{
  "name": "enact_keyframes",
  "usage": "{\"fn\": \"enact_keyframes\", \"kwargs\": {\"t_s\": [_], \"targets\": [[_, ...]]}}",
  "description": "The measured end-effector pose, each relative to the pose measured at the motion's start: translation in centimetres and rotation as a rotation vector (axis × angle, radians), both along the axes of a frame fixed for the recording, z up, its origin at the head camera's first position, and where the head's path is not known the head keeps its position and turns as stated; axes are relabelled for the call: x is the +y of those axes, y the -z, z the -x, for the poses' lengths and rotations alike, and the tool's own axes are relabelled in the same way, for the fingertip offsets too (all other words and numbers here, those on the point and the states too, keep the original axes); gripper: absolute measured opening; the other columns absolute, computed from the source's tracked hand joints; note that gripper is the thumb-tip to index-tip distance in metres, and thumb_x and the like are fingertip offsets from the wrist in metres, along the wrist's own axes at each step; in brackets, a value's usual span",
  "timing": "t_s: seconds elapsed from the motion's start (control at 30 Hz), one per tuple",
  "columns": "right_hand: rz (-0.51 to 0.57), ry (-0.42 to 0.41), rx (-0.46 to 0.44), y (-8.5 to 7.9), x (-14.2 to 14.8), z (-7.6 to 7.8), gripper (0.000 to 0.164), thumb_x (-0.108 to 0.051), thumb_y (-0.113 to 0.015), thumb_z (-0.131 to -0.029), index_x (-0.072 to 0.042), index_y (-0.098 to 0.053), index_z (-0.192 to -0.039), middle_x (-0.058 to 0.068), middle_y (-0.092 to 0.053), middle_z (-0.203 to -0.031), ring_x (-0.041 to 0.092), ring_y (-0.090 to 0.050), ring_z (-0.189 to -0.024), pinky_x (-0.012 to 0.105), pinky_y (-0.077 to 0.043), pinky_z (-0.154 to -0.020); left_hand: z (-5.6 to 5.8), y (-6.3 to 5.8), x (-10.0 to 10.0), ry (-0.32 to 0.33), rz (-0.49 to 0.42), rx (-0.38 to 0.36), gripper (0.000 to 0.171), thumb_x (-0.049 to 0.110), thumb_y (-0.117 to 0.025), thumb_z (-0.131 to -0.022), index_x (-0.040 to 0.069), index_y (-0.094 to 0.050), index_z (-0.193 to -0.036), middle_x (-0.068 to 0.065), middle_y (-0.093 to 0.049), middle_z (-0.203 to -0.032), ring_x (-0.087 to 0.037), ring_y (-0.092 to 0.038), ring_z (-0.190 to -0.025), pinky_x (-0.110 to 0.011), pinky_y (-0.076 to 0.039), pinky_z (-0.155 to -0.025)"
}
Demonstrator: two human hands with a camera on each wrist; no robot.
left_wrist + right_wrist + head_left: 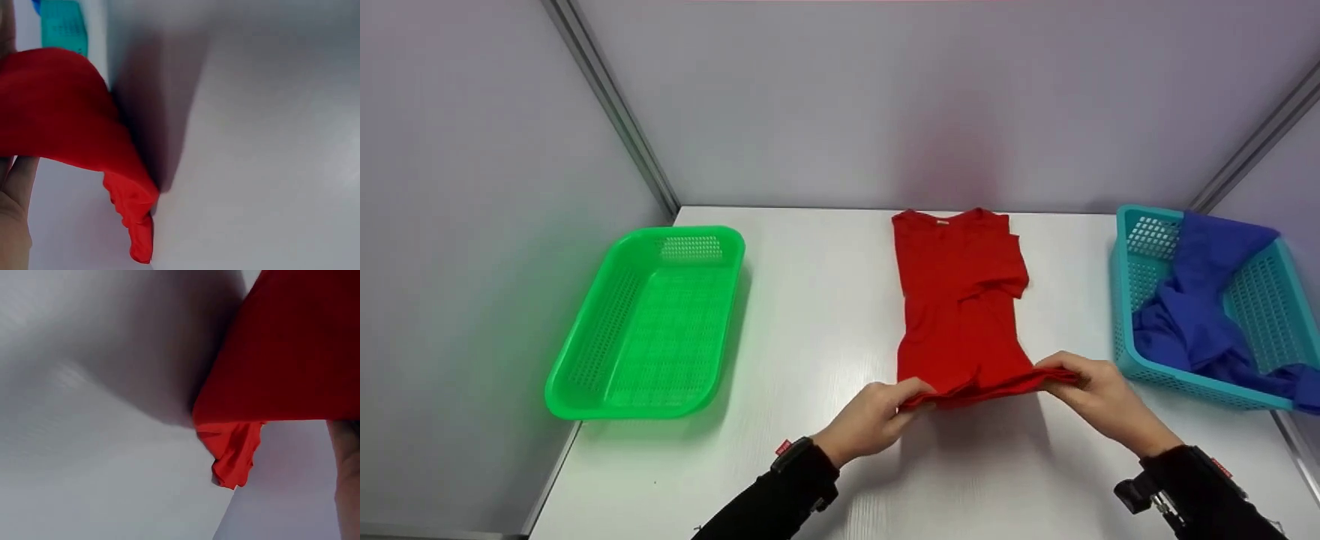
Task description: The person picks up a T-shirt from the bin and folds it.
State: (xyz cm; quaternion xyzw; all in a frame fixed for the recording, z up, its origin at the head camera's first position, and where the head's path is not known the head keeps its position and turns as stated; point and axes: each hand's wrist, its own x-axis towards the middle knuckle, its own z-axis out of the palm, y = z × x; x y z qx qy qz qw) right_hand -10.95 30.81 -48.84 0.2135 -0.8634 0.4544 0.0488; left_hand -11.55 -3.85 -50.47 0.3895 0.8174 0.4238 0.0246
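Observation:
A red T-shirt (960, 322) lies lengthwise on the white table, its collar toward the back wall and its sides folded inward. My left hand (877, 416) pinches the near left corner of its hem, and my right hand (1099, 394) pinches the near right corner. Between the two hands the hem is lifted off the table and casts a shadow below. In the left wrist view the raised red cloth (62, 112) slopes down to the tabletop. The right wrist view shows the same lifted cloth (292, 354) beside the right fingers (344, 444).
On the left stands a green plastic basket (660, 337) with nothing in it. A teal basket (1123, 300) at the right holds a crumpled blue garment (1200, 300), partly hanging over its rim. Grey-white panels (825, 105) enclose the table at the back and sides.

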Motion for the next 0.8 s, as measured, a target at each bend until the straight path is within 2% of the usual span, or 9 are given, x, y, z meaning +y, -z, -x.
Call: {"fn": "enact_keyframes", "kwargs": {"t_s": [0.17, 0.33, 0.37, 0.43, 0.5, 0.57, 0.63, 0.7, 0.8], "targets": [[0.046, -0.087, -0.166, -1.0, 0.1, -0.1, 0.016, 0.002, -0.069, -0.099, -0.008, -0.077, -0.109, -0.015, -0.078, -0.101, -0.001, -0.072, -0.088, 0.016, -0.059, -0.079, 0.3, -1.0, -0.9, 0.015, -0.069, -0.085, 0.021, 0.009, -0.066, -0.105, 0.004, -0.073, -0.125, -0.010, -0.081, -0.113, -0.014, -0.075, -0.095, -0.019, -0.058, -0.091], [0.074, -0.172, -0.340, -0.7, 0.1, -0.3, 0.014, -0.006, -0.063, -0.106, -0.006, -0.074, -0.115, -0.014, -0.075, -0.105, 0.001, -0.069, -0.093, 0.021, -0.058, -0.080, 0.9, -1.9, -1.7, 0.098, -0.026, -0.243, 0.026, 0.010, -0.064, -0.106, 0.004, -0.073, -0.130, -0.014, -0.078, -0.107, -0.004, -0.058, -0.086, -0.016, -0.051, -0.086], [0.085, -0.183, -0.382, -0.6, 0.1, -0.3, 0.015, -0.008, -0.062, -0.107, -0.005, -0.073, -0.116, -0.013, -0.075, -0.106, 0.002, -0.069, -0.094, 0.022, -0.058, -0.079, 1.1, -2.1, -1.8, 0.098, -0.016, -0.275, 0.026, 0.010, -0.064, -0.106, 0.004, -0.073, -0.131, -0.015, -0.077, -0.105, -0.005, -0.054, -0.084, -0.016, -0.050, -0.084], [0.102, -0.183, -0.458, -0.4, 0.1, -0.1, 0.018, -0.012, -0.060, -0.109, -0.003, -0.071, -0.119, -0.011, -0.076, -0.107, 0.004, -0.069, -0.094, 0.025, -0.059, -0.078, 1.6, -2.3, -1.6, 0.065, 0.004, -0.333, 0.028, 0.010, -0.064, -0.107, 0.005, -0.072, -0.133, -0.014, -0.077, -0.109, -0.005, -0.055, -0.088, -0.018, -0.049, -0.087], [0.105, -0.147, -0.497, -0.2, 0.0, 0.3, 0.021, -0.016, -0.060, -0.109, -0.002, -0.070, -0.122, -0.008, -0.075, -0.107, 0.006, -0.070, -0.094, 0.027, -0.060, -0.077, 2.3, -2.5, -1.2, 0.009, 0.012, -0.365, 0.031, 0.010, -0.063, -0.107, 0.007, -0.071, -0.136, -0.011, -0.077, -0.122, -0.008, -0.063, -0.099, -0.022, -0.052, -0.095], [0.099, -0.077, -0.490, 0.0, -0.2, 0.9, 0.024, -0.018, -0.062, -0.109, -0.002, -0.070, -0.125, -0.007, -0.075, -0.109, 0.006, -0.070, -0.095, 0.026, -0.060, -0.080, 3.2, -2.6, -0.7, -0.037, 0.001, -0.389, 0.034, 0.008, -0.061, -0.107, 0.008, -0.069, -0.140, -0.009, -0.075, -0.133, -0.014, -0.068, -0.115, -0.028, -0.054, -0.105], [0.085, 0.008, -0.468, 0.0, -0.4, 1.8, 0.028, -0.020, -0.063, -0.109, -0.002, -0.069, -0.129, -0.007, -0.075, -0.111, 0.005, -0.069, -0.097, 0.022, -0.058, -0.084, 4.3, -2.7, -0.1, -0.062, -0.026, -0.414, 0.038, 0.005, -0.059, -0.107, 0.010, -0.068, -0.143, -0.007, -0.070, -0.144, -0.019, -0.065, -0.134, -0.033, -0.052, -0.114], [0.071, 0.085, -0.440, 0.0, -0.5, 2.8, 0.031, -0.020, -0.064, -0.108, -0.002, -0.069, -0.132, -0.007, -0.074, -0.111, 0.003, -0.067, -0.099, 0.019, -0.055, -0.088, 5.6, -2.8, 0.5, -0.067, -0.066, -0.439, 0.040, 0.001, -0.056, -0.107, 0.011, -0.068, -0.144, -0.008, -0.069, -0.146, -0.022, -0.063, -0.139, -0.037, -0.050, -0.117], [0.057, 0.158, -0.436, -0.1, -0.5, 4.5, 0.035, -0.023, -0.064, -0.109, -0.001, -0.067, -0.136, -0.006, -0.073, -0.113, 0.002, -0.065, -0.100, 0.016, -0.053, -0.090, 7.5, -3.0, 1.5, -0.086, -0.115, -0.478, 0.042, -0.003, -0.054, -0.105, 0.010, -0.070, -0.142, -0.008, -0.069, -0.145, -0.019, -0.063, -0.133, -0.030, -0.051, -0.112]]}}
